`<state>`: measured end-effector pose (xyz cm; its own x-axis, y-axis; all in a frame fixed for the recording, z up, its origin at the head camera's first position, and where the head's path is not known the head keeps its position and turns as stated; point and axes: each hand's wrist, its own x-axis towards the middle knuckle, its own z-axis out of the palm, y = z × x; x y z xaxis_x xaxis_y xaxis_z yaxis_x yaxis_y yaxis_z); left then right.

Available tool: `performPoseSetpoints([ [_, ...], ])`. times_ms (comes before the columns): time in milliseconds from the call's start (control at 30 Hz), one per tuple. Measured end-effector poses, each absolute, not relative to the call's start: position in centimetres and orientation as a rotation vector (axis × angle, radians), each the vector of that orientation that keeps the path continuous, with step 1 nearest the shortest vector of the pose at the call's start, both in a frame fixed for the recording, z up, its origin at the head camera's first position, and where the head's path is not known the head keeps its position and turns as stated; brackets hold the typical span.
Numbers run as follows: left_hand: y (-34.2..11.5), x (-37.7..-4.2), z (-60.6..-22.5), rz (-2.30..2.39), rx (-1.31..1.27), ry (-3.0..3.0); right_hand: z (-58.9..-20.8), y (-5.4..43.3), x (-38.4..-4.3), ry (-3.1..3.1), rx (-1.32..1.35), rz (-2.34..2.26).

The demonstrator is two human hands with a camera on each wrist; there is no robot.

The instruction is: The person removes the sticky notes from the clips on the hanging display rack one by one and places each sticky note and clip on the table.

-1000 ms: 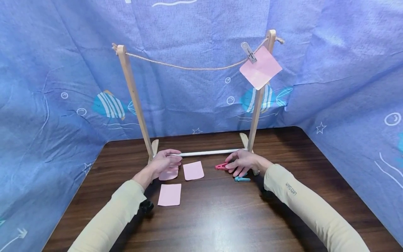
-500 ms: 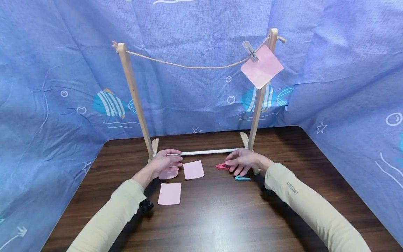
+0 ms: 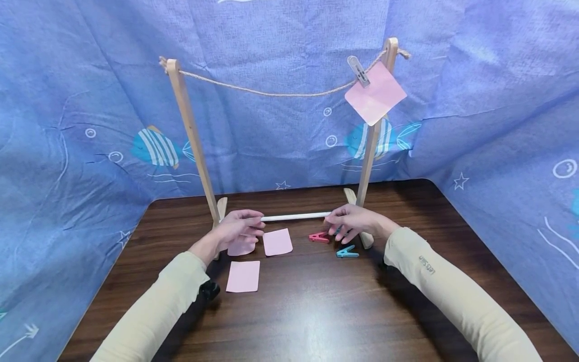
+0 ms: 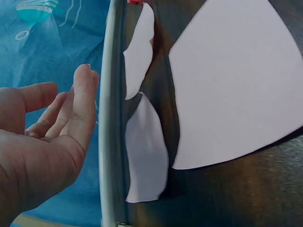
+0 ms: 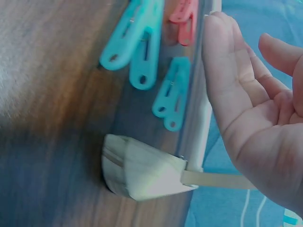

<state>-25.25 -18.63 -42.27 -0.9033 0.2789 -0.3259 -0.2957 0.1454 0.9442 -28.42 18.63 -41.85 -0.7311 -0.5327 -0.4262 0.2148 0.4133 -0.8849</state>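
Observation:
My left hand [image 3: 237, 229] hovers by the left post, fingers loosely bent and holding nothing. Partly beneath it lies a pink paper square [image 3: 241, 248]; two more, a right-hand square [image 3: 278, 242] and a nearer square [image 3: 243, 276], lie beside it. Over toward the right post, my right hand [image 3: 356, 221] also holds nothing, its fingers relaxed. Just below it are a red clothespin [image 3: 319, 237] and a blue clothespin [image 3: 347, 252]. A second blue clothespin [image 5: 173, 92] shows in the right wrist view, mostly hidden by the hand from the head.
Between two wooden posts [image 3: 192, 133] sags a rope [image 3: 280, 94]. A grey clothespin [image 3: 359, 73] holds a pink paper square [image 3: 379, 98] on its right end. A white bar [image 3: 296, 216] joins the posts low down on the brown table [image 3: 289, 301], with a blue cloth [image 3: 280, 45] behind.
My right hand has drawn up and back slightly, uncovering more of the red and blue clothespins. My left hand has shifted slightly right; the papers lie as before.

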Motion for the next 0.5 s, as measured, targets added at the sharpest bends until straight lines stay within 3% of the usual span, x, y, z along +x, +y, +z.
performPoseSetpoints([
  [500,-17.2,-25.5,-38.2,1.799,0.08,1.978,-36.7,19.8,-28.2,1.988,-0.388,-1.338],
])
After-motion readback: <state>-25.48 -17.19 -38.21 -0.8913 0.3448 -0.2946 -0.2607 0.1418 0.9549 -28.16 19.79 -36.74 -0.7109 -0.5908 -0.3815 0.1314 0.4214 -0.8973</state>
